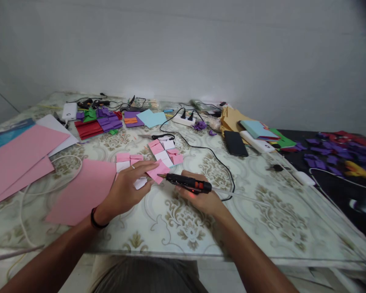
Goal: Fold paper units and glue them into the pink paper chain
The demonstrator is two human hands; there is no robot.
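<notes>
My left hand (129, 185) is closed on a small pink paper piece (158, 171), pinched at its left side between thumb and fingers. My right hand (199, 195) is wrapped round a black glue gun (189, 182) with a glue stick out of its back end. The gun's nozzle points left and meets or nearly meets the lower right part of the pink piece; actual contact is unclear. Just beyond the hands lies a pink and white folded-paper square (163, 152). A second pink and white group (123, 158) is partly hidden behind my left hand.
Pink sheets (82, 191) lie at the left. Scissors (163, 137), a power strip (184, 119) and purple and red folded papers (90, 128) are farther back. A black phone (236, 143) is at right; a black cord (213, 152) curves behind my right hand.
</notes>
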